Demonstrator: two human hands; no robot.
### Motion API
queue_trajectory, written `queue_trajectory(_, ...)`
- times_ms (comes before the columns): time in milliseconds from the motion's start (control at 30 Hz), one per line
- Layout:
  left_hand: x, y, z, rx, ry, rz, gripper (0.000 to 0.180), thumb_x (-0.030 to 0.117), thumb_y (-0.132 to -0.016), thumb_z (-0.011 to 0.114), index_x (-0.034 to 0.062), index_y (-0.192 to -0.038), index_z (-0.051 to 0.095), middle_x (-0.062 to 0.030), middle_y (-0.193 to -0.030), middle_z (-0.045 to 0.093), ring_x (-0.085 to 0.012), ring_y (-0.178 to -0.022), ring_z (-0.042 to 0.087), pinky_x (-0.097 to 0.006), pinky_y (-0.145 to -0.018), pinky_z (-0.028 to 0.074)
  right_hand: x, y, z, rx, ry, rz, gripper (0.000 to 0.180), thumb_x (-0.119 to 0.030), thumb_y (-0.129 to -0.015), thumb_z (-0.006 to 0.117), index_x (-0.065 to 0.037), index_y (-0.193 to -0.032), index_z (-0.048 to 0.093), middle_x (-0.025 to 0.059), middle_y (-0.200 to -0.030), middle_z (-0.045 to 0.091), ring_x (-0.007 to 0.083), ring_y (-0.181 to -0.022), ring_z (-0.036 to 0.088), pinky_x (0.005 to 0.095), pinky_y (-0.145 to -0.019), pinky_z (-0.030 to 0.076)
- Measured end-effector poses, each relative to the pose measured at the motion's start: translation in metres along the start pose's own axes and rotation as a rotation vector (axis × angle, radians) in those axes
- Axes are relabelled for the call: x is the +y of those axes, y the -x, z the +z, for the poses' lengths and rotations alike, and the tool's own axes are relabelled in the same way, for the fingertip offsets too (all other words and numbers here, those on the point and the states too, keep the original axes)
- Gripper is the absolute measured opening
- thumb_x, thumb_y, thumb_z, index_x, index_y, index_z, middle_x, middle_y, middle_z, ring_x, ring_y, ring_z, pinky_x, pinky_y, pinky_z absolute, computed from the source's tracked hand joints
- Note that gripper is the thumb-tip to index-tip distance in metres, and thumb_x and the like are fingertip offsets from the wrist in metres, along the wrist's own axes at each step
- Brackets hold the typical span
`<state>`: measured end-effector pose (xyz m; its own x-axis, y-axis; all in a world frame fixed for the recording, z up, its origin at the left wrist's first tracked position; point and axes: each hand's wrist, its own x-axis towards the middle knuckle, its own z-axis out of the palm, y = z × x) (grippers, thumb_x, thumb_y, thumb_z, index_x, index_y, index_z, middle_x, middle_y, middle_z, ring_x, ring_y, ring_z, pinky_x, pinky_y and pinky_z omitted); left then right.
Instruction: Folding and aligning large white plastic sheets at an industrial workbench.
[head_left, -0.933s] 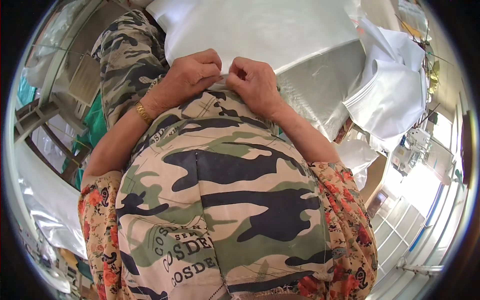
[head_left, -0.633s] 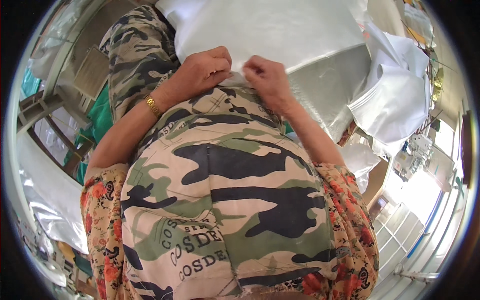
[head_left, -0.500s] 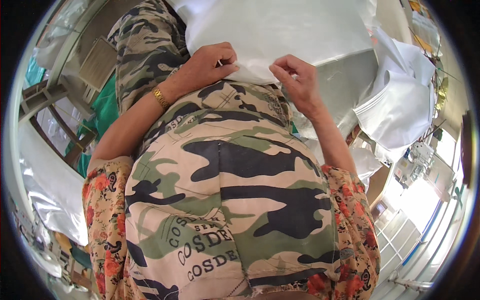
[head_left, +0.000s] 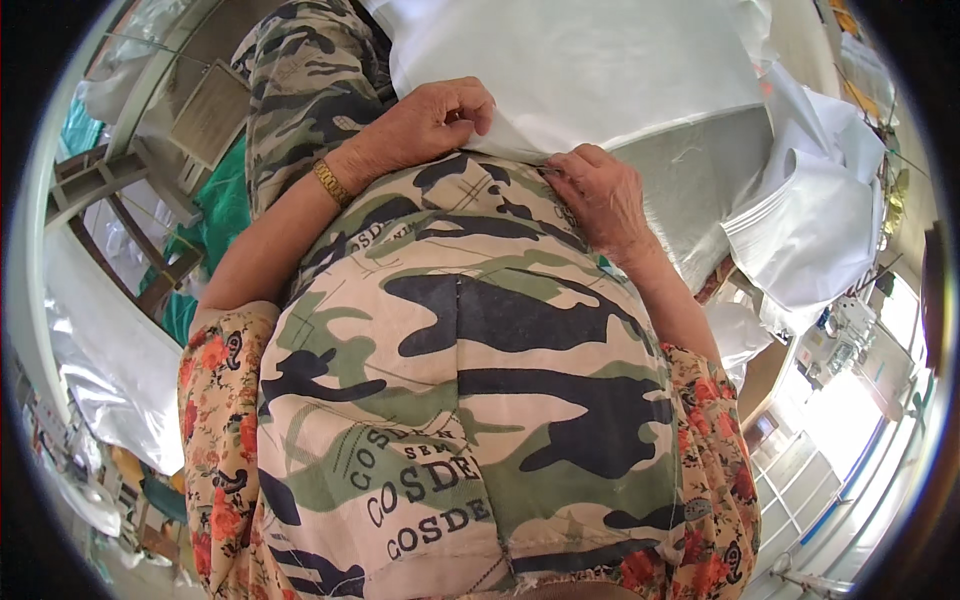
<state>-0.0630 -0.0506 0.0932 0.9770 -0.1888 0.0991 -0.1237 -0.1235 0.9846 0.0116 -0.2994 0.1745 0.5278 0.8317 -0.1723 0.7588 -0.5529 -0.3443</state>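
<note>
camouflage-print garment (head_left: 540, 400) with dark lettering fills the near middle, floral sleeves (head_left: 215, 440) either side. bare forearms run forward past it. gold wristwatch (head_left: 331, 182) on left wrist. left hand (head_left: 425, 125): fingers curled, thumb near index, at the near edge of the white sheet; can't tell if this grip has hold of anything. right hand (head_left: 608, 200): grip closed, fingertips drawn together on the same near edge, thin bit of it pinched. white sheet (head_left: 590, 75) spreads from the hands to the top of the view, smooth, slightly shiny. camouflage trouser leg (head_left: 310, 95) left of it. grey panel (head_left: 700, 170) under its right side. folded white material (head_left: 810, 230) beyond that, layered edges showing. far left: green cloth (head_left: 228, 200), dark frame (head_left: 120, 185). far right: bright window area (head_left: 845, 415).
</note>
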Motion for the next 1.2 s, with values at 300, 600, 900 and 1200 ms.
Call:
queue_trajectory(300, -0.007, 0.007, -0.012, -0.092, 0.087, -0.129, 0.03, 0.028, -0.087, 0.069, -0.0011, -0.088, 0.061, -0.0023, -0.086, 0.055, -0.0088, -0.077, 0.049, -0.024, -0.07, 0.041, 0.008, -0.01, 0.013, 0.172, -0.07, -0.022, 0.015, -0.015, -0.082, 0.068, -0.008, -0.095, 0.067, 0.0085, -0.093, 0.065, 0.029, -0.082, 0.065, 0.0378, -0.067, 0.051)
queue_trajectory(600, 0.003, 0.005, -0.012, -0.105, -0.014, -0.214, 0.042, 0.036, -0.08, 0.076, 0.0002, -0.084, 0.056, -0.0015, -0.07, 0.046, -0.0099, -0.068, 0.043, -0.027, -0.061, 0.038, 0.012, -0.017, 0.016, 0.137, -0.244, 0.032, 0.011, -0.018, -0.088, 0.062, -0.008, -0.091, 0.064, 0.0096, -0.087, 0.061, 0.0304, -0.081, 0.062, 0.0401, -0.068, 0.05)
queue_trajectory(900, -0.005, -0.005, -0.006, 0.058, -0.103, -0.124, 0.04, 0.033, -0.079, 0.075, -0.0034, -0.09, 0.061, -0.0062, -0.065, 0.049, -0.0125, -0.062, 0.044, -0.029, -0.058, 0.039, 0.018, -0.039, 0.01, 0.141, -0.347, 0.15, 0.015, -0.021, -0.089, 0.061, -0.006, -0.088, 0.064, 0.0092, -0.083, 0.062, 0.0272, -0.075, 0.062, 0.0367, -0.068, 0.048)
queue_trajectory(1200, -0.031, -0.023, -0.007, 0.165, 0.148, -0.275, 0.022, 0.018, -0.081, 0.071, -0.003, -0.088, 0.067, -0.0001, -0.071, 0.06, -0.0076, -0.065, 0.049, -0.026, -0.062, 0.043, 0.021, -0.05, 0.014, 0.171, -0.364, 0.124, 0.017, -0.017, -0.088, 0.064, -0.002, -0.096, 0.065, 0.0081, -0.088, 0.063, 0.0182, -0.076, 0.061, 0.0287, -0.07, 0.049)
